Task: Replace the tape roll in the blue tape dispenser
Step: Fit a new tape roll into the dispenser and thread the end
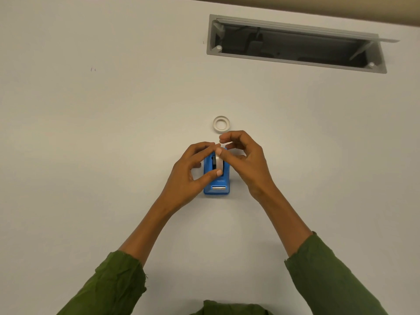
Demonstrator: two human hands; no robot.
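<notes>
The blue tape dispenser (217, 183) stands on the white table, its metal cutter facing me. A whitish tape roll (218, 163) sits upright in its slot. My left hand (191, 171) grips the roll and dispenser from the left, thumb on the near side of the roll, fingers over the far top. My right hand (243, 158) comes in from the right, its thumb pressing the top of the roll and its fingers curled above the back of the dispenser. A second, thin white ring, an empty-looking tape core (221, 124), lies flat on the table just beyond my hands.
A long grey cable-access opening (295, 43) with its lid raised is cut into the table at the far right. The table's far edge (318, 10) runs across the top of the view. Green sleeves cover both forearms.
</notes>
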